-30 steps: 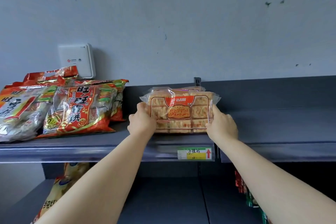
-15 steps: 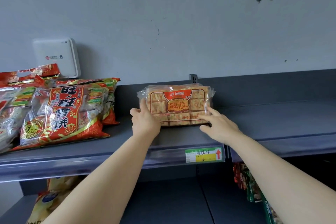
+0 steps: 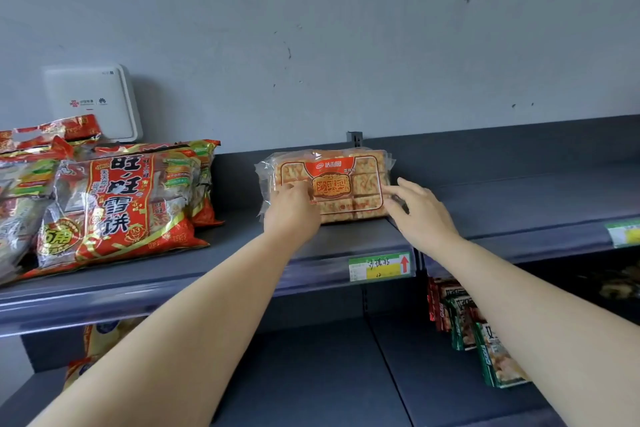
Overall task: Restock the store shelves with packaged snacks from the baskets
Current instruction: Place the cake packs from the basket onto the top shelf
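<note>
Red-and-gold rice cracker bags (image 3: 114, 208) lie at the left of the top shelf (image 3: 242, 274), apart from the pastry pack (image 3: 329, 185). That pack stands against the back panel, long axis running left-right. The left hand (image 3: 292, 211) presses loosely curled fingers on its front; the right hand (image 3: 420, 215), fingers spread, touches its right end. Neither grips.

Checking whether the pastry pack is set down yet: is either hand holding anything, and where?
The pastry pack stands on the shelf. The left hand presses its lower left front; the right hand touches its right edge, fingers spread.
</note>
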